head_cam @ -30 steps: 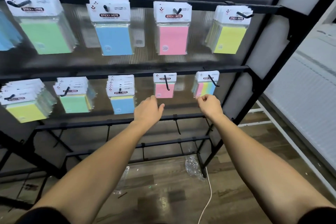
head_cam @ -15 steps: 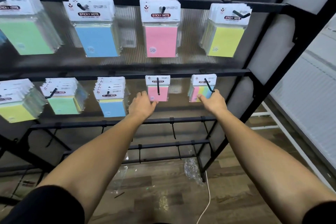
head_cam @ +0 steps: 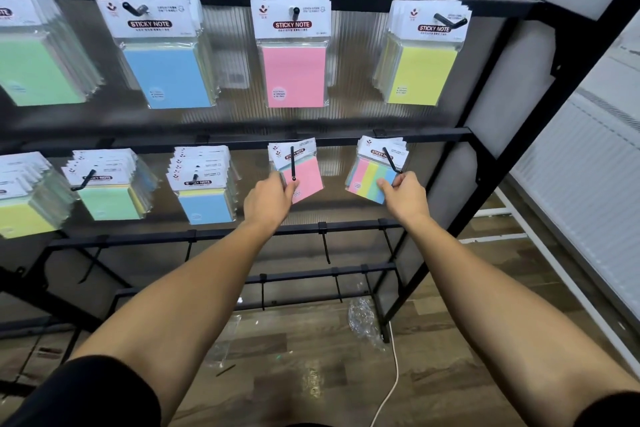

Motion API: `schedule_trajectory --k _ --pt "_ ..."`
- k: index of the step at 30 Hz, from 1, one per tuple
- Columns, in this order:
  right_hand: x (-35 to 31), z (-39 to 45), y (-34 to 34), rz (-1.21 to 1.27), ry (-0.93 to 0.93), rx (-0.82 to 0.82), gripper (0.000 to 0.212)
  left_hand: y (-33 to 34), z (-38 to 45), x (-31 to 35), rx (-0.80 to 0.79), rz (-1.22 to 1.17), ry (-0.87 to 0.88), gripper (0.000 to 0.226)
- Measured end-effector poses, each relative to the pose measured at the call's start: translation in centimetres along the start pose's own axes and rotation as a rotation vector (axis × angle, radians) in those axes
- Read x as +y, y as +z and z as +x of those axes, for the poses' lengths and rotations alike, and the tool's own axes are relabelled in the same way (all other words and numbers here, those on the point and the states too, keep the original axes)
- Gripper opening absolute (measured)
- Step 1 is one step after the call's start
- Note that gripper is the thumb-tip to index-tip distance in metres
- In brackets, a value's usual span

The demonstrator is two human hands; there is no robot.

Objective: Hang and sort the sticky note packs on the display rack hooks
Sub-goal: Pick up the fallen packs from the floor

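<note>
While two packs on the middle rail of the display rack [head_cam: 450, 135] are handled at once, the small pink pack [head_cam: 304, 180] is gripped at its lower left corner by the left hand [head_cam: 268, 199], and the striped multicolour pack [head_cam: 372, 180] is pinched at its lower right corner by the right hand [head_cam: 403, 198]. Both packs are seen tilted on their black hooks [head_cam: 293, 163], with larger green, blue, pink and yellow packs hung along the top rail. Judged from this, each card is best kept square to its hook and slid along it without twisting, so that the punched hole is not torn.
</note>
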State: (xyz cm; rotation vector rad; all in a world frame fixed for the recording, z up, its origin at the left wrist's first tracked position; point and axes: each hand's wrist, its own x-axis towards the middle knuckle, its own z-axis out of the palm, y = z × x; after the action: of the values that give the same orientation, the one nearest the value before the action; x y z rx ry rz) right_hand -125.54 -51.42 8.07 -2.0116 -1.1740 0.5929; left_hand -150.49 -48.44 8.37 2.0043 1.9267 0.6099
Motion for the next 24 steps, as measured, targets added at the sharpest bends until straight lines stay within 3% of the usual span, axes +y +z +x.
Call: schedule_trajectory --k 11,24 --pt "-0.2 -3.9 -1.2 0.072 -0.012 0.113 0.041 -1.3 -2.9 -0.8 0.095 -0.060 0.082 0.038" --pt "0.1 -13.0 -3.8 0.239 -0.163 0.168 0.037 -3.6 -10.3 -2.3 0.140 -0.132 0.117 0.037"
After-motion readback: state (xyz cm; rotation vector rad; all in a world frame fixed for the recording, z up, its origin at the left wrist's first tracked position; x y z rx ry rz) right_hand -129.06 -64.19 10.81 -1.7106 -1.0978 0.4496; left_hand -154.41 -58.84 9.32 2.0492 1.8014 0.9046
